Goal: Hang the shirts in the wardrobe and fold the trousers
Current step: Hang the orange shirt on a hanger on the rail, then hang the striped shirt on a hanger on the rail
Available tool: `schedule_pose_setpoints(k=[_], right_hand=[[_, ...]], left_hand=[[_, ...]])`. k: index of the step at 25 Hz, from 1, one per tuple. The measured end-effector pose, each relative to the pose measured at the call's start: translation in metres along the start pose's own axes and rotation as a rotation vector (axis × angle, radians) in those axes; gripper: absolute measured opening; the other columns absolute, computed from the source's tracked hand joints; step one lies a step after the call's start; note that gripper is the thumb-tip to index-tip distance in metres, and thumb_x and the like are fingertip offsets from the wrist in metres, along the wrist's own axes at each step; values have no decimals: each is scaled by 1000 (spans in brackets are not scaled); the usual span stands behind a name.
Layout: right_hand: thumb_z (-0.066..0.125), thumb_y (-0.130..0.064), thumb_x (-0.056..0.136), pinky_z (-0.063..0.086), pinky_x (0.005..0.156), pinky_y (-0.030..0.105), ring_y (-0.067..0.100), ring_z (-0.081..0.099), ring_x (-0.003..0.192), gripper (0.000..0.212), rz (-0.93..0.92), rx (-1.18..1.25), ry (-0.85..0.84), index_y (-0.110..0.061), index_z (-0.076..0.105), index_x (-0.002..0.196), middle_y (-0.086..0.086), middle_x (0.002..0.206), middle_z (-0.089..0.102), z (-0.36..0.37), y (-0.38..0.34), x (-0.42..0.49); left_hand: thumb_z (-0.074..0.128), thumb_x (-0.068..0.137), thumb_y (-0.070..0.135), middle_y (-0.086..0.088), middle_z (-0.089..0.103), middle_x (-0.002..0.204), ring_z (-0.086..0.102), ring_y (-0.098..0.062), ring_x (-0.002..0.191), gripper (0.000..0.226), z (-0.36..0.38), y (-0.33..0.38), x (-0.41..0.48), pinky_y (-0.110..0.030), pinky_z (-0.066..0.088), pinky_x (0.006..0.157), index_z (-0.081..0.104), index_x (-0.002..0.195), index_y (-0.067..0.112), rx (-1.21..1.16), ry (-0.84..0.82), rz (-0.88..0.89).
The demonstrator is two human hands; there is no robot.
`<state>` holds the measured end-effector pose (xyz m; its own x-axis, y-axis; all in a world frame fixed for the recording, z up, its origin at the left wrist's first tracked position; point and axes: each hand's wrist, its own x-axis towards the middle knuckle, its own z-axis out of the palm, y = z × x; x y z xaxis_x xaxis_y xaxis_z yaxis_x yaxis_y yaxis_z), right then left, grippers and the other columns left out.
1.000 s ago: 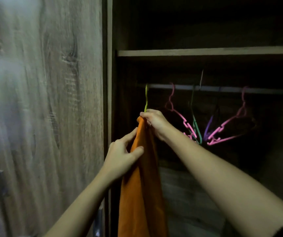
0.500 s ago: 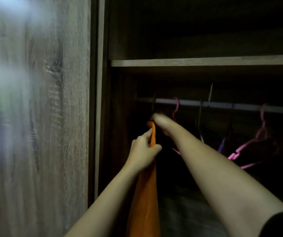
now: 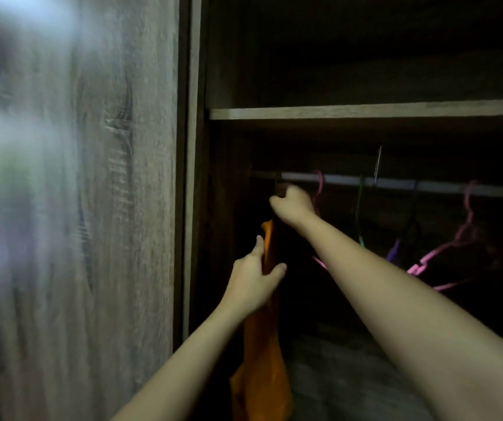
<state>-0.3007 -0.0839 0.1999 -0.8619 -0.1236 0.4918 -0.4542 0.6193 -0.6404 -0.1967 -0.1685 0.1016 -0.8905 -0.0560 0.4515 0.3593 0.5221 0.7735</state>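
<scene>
Nearest, at the bottom edge, two bare forearms reaching up and into the open dark wood-grain wardrobe (image 3: 195, 177), well apart low down, drawing closer toward the wrists

Between them, hanging in a narrow fold and running down past the bottom of the view, the long orange fabric shirt (image 3: 262, 375), just inside the left side of the opening

Higher up, the left hand (image 3: 253, 281) pinching that shirt near its upper end, thumb on the right of the cloth, fingers lying up along the left

Above it and apart from it, the right hand (image 3: 294, 205), fingers curled tight at the top of the garment, clenched round a thin dark hanger hook (image 3: 277, 181) rising from the fist to the rail; hook colour lost in the gloom; seated over the rail or not, cannot tell

To the left, close and blurred, the pale grey-brown wood-grain door panel (image 3: 92, 208), a patch of glare near its top

Further in, the pale horizontal metal rail (image 3: 396, 183) spanning the compartment, and on it, right of the fist, a slim pink plastic hanger (image 3: 320, 189) just beside the wrist, then a green plastic hanger (image 3: 359, 208), a purple plastic hanger (image 3: 394, 253) and a second pink plastic hanger (image 3: 444, 256)

Farthest and highest, the light wooden shelf board (image 3: 365, 110) over the rail, darkness above it
</scene>
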Motion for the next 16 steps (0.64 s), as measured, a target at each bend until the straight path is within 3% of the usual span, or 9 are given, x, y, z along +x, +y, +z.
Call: schedule_pose_setpoints(k=[3,6,8,9,12,16], right_hand=[[52,-20,90,51,80,27,17,64,92,25,-90,197,79,-18,61,114,3,105,66,14,-10,-48],[51,-20,93,45,57,14,1,61,69,16,-163,328,131,-19,63,103,-6,86,65,43,-12,-103],[52,-17,92,40,53,8,-2,57,60,13,-239,395,183,-17,65,96,-12,73,60,66,-23,-140],[53,-14,90,39,54,6,-3,56,61,13,-278,408,192,-16,66,93,-14,69,58,81,-30,-158],[56,-11,86,36,58,2,0,54,63,12,-363,401,113,-14,67,87,-9,70,59,142,-55,-210],[57,-12,86,33,58,12,8,53,63,11,-342,372,-118,-12,68,86,-1,70,60,235,-90,-264]], left_hand=[[52,95,22,14,54,100,55,13,64,67,-21,-5,-31,5,37,54,15,150,19,58,36,21],[50,95,19,4,63,110,57,6,66,60,-50,-27,-77,1,41,59,23,148,22,170,63,42],[52,93,16,3,67,102,65,-6,81,57,-78,-47,-116,-8,46,69,30,146,19,256,46,60],[53,92,14,6,65,111,64,-8,97,55,-94,-59,-136,-8,44,79,34,144,16,296,52,52],[52,87,23,1,56,132,55,-11,118,53,-145,-101,-193,-14,38,96,44,139,14,412,69,-49],[44,83,35,-10,55,134,55,-24,119,60,-215,-162,-273,-24,33,97,44,138,11,607,19,-285]])
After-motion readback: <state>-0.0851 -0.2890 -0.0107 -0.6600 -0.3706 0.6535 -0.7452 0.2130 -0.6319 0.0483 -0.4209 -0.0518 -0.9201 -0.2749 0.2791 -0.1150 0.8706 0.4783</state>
